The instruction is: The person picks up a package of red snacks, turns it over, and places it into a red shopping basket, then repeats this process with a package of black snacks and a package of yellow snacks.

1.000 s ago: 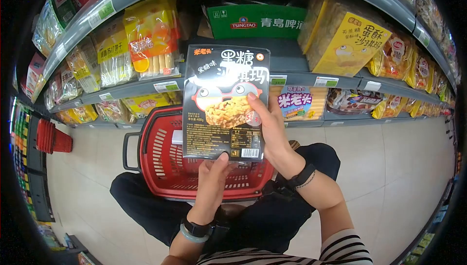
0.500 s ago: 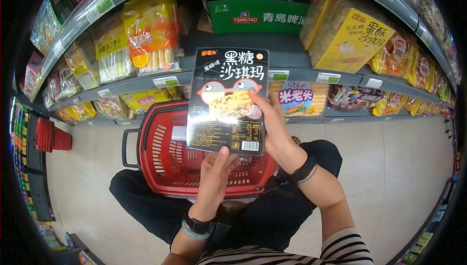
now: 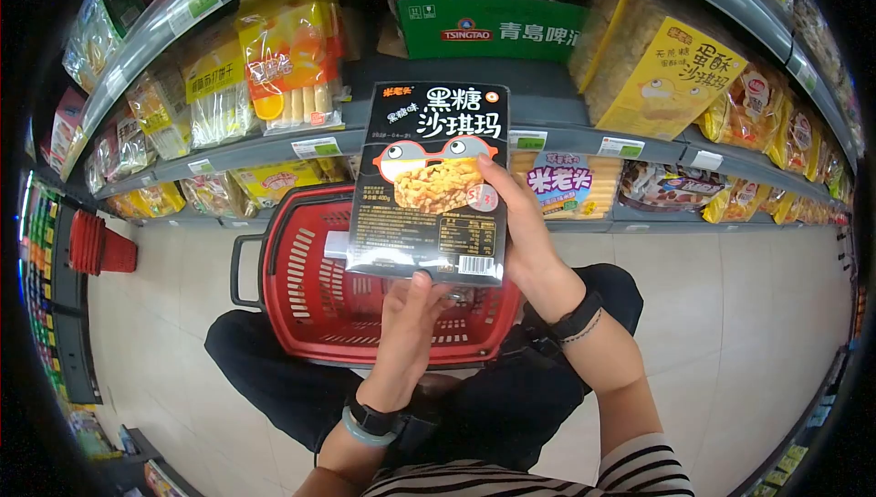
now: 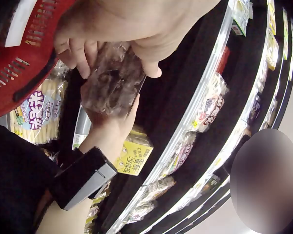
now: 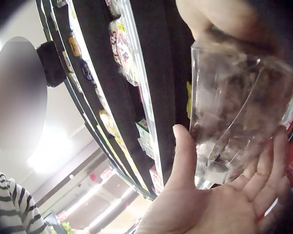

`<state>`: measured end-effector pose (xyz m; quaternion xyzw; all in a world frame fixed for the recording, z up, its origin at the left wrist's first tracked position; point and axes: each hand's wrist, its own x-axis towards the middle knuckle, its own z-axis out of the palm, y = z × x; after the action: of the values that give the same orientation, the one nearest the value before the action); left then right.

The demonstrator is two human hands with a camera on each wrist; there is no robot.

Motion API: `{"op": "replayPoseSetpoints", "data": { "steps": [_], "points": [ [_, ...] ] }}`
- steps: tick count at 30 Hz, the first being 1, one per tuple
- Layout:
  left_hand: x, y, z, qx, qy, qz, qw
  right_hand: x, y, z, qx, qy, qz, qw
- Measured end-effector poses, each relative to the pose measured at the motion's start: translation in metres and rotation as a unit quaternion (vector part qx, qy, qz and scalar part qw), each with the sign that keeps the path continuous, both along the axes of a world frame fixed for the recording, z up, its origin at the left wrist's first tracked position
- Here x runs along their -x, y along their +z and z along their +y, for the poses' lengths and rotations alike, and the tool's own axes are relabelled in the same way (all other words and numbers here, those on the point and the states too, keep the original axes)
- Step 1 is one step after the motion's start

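Note:
A black-fronted snack package (image 3: 429,164) faces up in the head view, held over a red basket. My right hand (image 3: 534,255) grips its right edge, thumb on the front and fingers behind. At the bottom edge, my left hand (image 3: 403,333) holds it with the thumb in front, the other fingers partly hidden underneath. The left wrist view has the clear back of the package (image 4: 115,83) between my left hand (image 4: 132,24) and right hand (image 4: 107,134). In the right wrist view, the package (image 5: 244,107) lies between my right hand (image 5: 229,19) and left hand (image 5: 210,200).
The red basket (image 3: 276,314) sits between the legs, below the package. Beyond it run shelves (image 3: 538,116) with bagged snacks, a green carton (image 3: 484,27) and a yellow-labelled package (image 3: 664,82). Stacked red baskets (image 3: 102,246) stand at the left.
The package has shifted slightly right and up, and its tilt has changed, so less glare covers the front. Both hands have kept their hold.

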<state>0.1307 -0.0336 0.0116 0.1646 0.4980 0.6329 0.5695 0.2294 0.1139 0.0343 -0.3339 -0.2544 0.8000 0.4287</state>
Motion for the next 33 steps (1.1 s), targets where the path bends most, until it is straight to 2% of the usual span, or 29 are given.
{"op": "replayPoseSetpoints", "data": {
  "steps": [7, 17, 25, 29, 33],
  "points": [
    [-0.005, 0.008, 0.001, -0.031, -0.034, 0.012, 0.999, -0.006, 0.005, 0.0, -0.005, 0.03, 0.053, 0.998],
    [-0.011, 0.012, 0.002, -0.022, -0.015, 0.034, 0.999, -0.011, 0.002, 0.002, 0.002, 0.066, 0.094, 0.993],
    [-0.013, 0.019, 0.001, 0.005, 0.011, -0.03, 0.999, -0.012, -0.005, -0.001, -0.012, 0.053, 0.073, 0.996],
    [-0.01, 0.017, -0.005, 0.02, -0.013, -0.031, 0.999, -0.011, -0.003, -0.006, -0.026, 0.033, 0.057, 0.998],
    [-0.016, 0.019, -0.008, -0.021, 0.01, -0.023, 0.999, -0.014, 0.001, -0.011, -0.057, 0.017, 0.044, 0.997]
  ]
}}
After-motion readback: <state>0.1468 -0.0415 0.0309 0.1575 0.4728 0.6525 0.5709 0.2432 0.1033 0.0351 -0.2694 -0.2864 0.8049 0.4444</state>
